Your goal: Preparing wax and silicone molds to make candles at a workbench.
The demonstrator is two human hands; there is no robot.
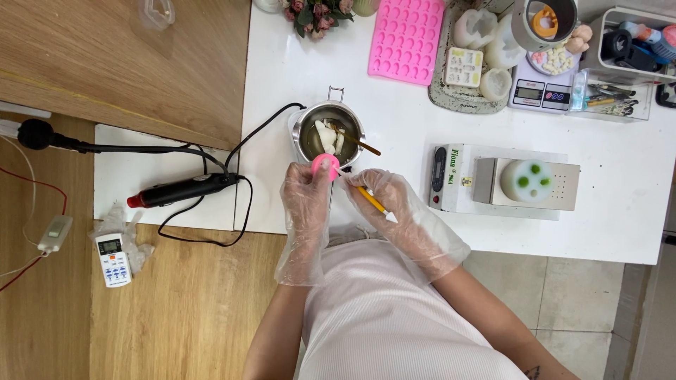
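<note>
Overhead, a small pink mould is seen pinched in the fingers of the gloved left hand, held just above the white table's near edge and right beside a steel melting pot. White chunks, apparently wax, are visible inside the pot, and a brown-handled stirrer is propped across its rim. A yellow-handled tool is gripped pen-style in the gloved right hand, its thin tip directed at the mould; whether tip and mould touch cannot be told.

The mould is judged light and probably soft, likely silicone, so it would flex if squeezed hard; it is best taken by its outer rim, as it is held now. Thin plastic gloves may make it slippery.

Farther back, a pink tray mould with many cavities is laid flat, near a speckled tray bearing white shapes. A white cylinder dotted with green is set on a grey box-shaped appliance, and a digital scale carries a dish of small pale pieces. On the left, a black-and-red heating tool and a remote control are left on the wooden surface.
</note>
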